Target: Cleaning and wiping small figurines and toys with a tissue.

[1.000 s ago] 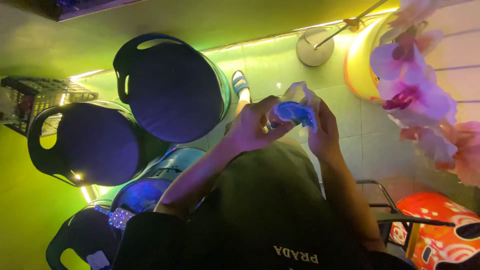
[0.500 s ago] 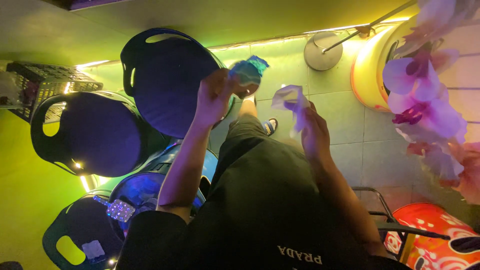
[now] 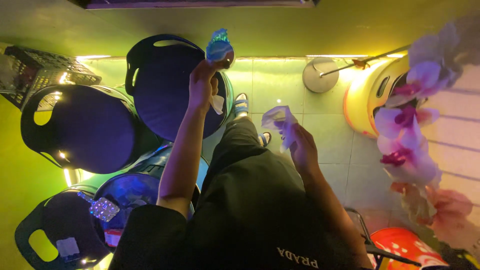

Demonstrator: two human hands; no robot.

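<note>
Green and yellow light washes over a tiled floor (image 3: 280,85), seen in a view that looks flipped top to bottom. Nearest the camera is the person's black top (image 3: 255,215), and from it both bare forearms reach toward the floor area.

The right hand (image 3: 302,150) sits closer in, just past the black-clad leg. Its fingers are curled around a crumpled pale wrapper (image 3: 280,122), which bunches loosely out of the grip toward the upper left; I cannot tell how tightly it is pinched.

The left hand (image 3: 202,85) is farther out, at the end of a long, nearly straight forearm running up the frame from the elbow near the lower middle. Its fingers are clenched around the stem of a small blue and green object (image 3: 219,47), rounded with a ragged top. The object's long axis runs roughly in line with the forearm, its free end pointing to the top of the frame, away from the body. A scrap of white paper hangs from under the fist.

Beyond the hands lie a sandalled foot (image 3: 241,104), dark round stools (image 3: 165,85) stacked side by side on the left, a wire basket (image 3: 40,75) at the far left, a round metal stand base (image 3: 320,75), a yellow drum-like stool (image 3: 370,100) and pink orchid blooms (image 3: 410,135) on the right.
</note>
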